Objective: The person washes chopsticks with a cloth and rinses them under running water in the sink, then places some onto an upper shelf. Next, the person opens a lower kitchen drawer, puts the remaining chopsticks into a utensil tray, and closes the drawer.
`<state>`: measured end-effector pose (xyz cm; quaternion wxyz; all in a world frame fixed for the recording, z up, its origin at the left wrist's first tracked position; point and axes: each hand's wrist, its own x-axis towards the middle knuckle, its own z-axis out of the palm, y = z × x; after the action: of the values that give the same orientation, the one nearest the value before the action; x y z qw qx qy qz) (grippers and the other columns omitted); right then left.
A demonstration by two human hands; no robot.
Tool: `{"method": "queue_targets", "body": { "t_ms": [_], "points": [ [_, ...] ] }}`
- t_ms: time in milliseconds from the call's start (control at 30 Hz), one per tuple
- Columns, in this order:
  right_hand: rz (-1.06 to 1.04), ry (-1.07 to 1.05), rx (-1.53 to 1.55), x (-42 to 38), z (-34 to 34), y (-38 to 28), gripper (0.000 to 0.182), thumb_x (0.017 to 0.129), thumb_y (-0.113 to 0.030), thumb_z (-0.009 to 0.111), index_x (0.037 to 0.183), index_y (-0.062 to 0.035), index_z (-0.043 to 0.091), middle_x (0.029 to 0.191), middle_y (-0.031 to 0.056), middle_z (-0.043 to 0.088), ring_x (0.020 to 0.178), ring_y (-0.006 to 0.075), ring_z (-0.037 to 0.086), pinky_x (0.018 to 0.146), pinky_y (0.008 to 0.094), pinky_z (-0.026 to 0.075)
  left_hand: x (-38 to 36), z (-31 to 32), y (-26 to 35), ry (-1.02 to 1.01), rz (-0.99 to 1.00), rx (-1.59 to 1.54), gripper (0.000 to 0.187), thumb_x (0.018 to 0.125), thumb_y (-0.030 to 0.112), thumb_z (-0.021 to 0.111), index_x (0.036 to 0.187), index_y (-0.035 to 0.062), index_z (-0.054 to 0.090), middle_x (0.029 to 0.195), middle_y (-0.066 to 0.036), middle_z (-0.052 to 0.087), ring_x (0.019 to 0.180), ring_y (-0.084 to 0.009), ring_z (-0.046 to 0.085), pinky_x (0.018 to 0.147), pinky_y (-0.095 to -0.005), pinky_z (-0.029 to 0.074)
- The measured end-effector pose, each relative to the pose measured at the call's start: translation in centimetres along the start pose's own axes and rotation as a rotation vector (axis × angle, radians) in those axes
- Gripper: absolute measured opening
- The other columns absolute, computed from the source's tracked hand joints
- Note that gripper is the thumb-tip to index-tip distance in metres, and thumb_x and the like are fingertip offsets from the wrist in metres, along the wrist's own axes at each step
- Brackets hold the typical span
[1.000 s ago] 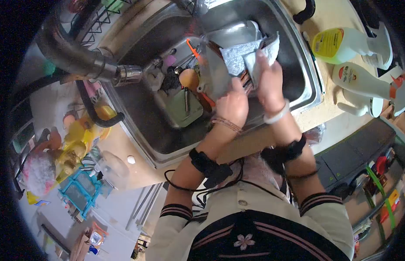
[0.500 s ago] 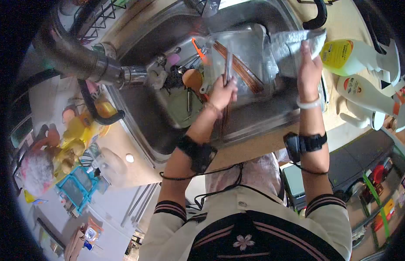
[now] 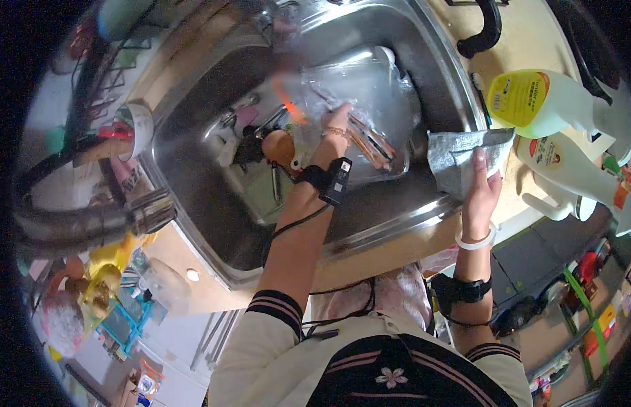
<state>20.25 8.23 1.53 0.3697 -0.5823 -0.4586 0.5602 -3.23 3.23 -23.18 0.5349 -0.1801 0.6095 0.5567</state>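
Note:
My left hand (image 3: 337,121) is low over a clear plastic tray (image 3: 404,112) in the sink, its fingers closed around chopsticks and partly blurred. Brown and darker chopsticks (image 3: 372,141) slant through the tray beneath and beside that hand. At the sink's right rim my right hand (image 3: 482,193) pinches a silvery grey cloth (image 3: 454,156), which hangs spread with its upper edge folded. Left of the tray, a second clear container (image 3: 260,193) holds a round brown piece (image 3: 279,147), a dark scrubber (image 3: 249,150) and metal utensils. An orange-handled item (image 3: 293,108) shows as a blur beside the tray.
The steel sink (image 3: 207,237) surrounds both containers. A yellow-green spray bottle (image 3: 522,102) and a white bottle (image 3: 556,159) lie along the right counter. The faucet pipe (image 3: 149,210) juts in from the left. Yellow bags (image 3: 102,285) and a blue-framed rack (image 3: 125,325) are at lower left.
My left hand has lowered the chopsticks from above the tray to those lying in it. My right hand has brought the cloth down and closer to me. The head view has shifted.

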Motion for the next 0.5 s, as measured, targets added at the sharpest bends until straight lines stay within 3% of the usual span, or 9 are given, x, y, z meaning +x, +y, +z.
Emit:
{"method": "queue_targets", "body": {
  "t_ms": [33,133,267,300,400,433,500],
  "points": [
    [0.008,0.015,0.038,-0.1,0.3,-0.2,0.021,0.087,-0.02,0.051,0.095,-0.0005,0.054,0.085,0.0,0.054,0.076,0.0076,0.045,0.068,0.0207,0.037,-2.6,1.6,1.4,0.141,0.078,-0.124,0.025,0.075,0.028,0.063,0.083,0.0061,0.056,0.072,-0.006,0.057,0.062,-0.0197,0.056,0.052,-0.0361,0.046],
    [0.005,-0.007,-0.014,-0.4,0.3,-0.5,0.021,0.087,-0.019,0.051,0.096,-0.0001,0.053,0.086,0.0002,0.054,0.077,0.0076,0.045,0.069,0.0206,0.037,-5.1,3.7,2.5,0.261,0.279,-0.37,0.032,0.071,0.022,0.068,0.086,-0.0013,0.053,0.073,-0.008,0.056,0.058,-0.019,0.055,0.049,-0.0356,0.045],
    [-0.019,-0.064,-0.035,-0.5,0.8,0.1,0.025,0.087,-0.017,0.05,0.102,0.0027,0.052,0.091,0.0029,0.056,0.081,0.0094,0.047,0.074,0.0221,0.037,-5.6,2.0,2.9,-0.086,0.22,-0.061,0.03,0.072,0.026,0.068,0.084,0.0008,0.055,0.076,-0.007,0.055,0.066,-0.0177,0.054,0.057,-0.0323,0.045],
    [0.002,-0.072,-0.029,-0.5,1.0,0.3,0.025,0.087,-0.017,0.05,0.102,0.003,0.052,0.092,0.0033,0.056,0.082,0.0096,0.047,0.075,0.0223,0.037,-5.1,1.4,3.6,-0.123,0.111,-0.075,0.031,0.072,0.025,0.068,0.086,0.0017,0.054,0.079,-0.006,0.055,0.072,-0.0184,0.054,0.061,-0.0311,0.045],
    [0.04,-0.09,-0.033,-0.3,1.1,0.8,0.024,0.087,-0.017,0.049,0.101,0.002,0.052,0.091,0.0024,0.055,0.081,0.0091,0.046,0.074,0.0219,0.037,-4.6,1.0,3.5,-0.086,0.111,-0.249,0.03,0.074,0.02,0.065,0.092,0.0009,0.051,0.081,-0.006,0.055,0.073,-0.0209,0.055,0.062,-0.034,0.047],
    [0.034,-0.092,-0.047,-0.3,1.3,0.9,0.022,0.087,-0.017,0.049,0.099,0.0005,0.052,0.089,0.0009,0.053,0.079,0.008,0.045,0.071,0.0211,0.037,-3.9,0.8,2.9,-0.084,0.206,-0.191,0.028,0.076,0.013,0.062,0.096,0.0,0.047,0.085,-0.007,0.054,0.073,-0.0233,0.055,0.064,-0.0371,0.049],
    [0.025,-0.109,-0.062,-0.1,1.8,0.8,0.02,0.087,-0.018,0.049,0.097,-0.0009,0.053,0.087,-0.0008,0.052,0.077,0.0069,0.045,0.068,0.0204,0.036,-3.4,0.0,3.2,-0.223,0.12,-0.274,0.027,0.076,0.009,0.061,0.097,-0.0005,0.047,0.086,-0.008,0.053,0.073,-0.0233,0.055,0.065,-0.0382,0.049]
  ]
}}
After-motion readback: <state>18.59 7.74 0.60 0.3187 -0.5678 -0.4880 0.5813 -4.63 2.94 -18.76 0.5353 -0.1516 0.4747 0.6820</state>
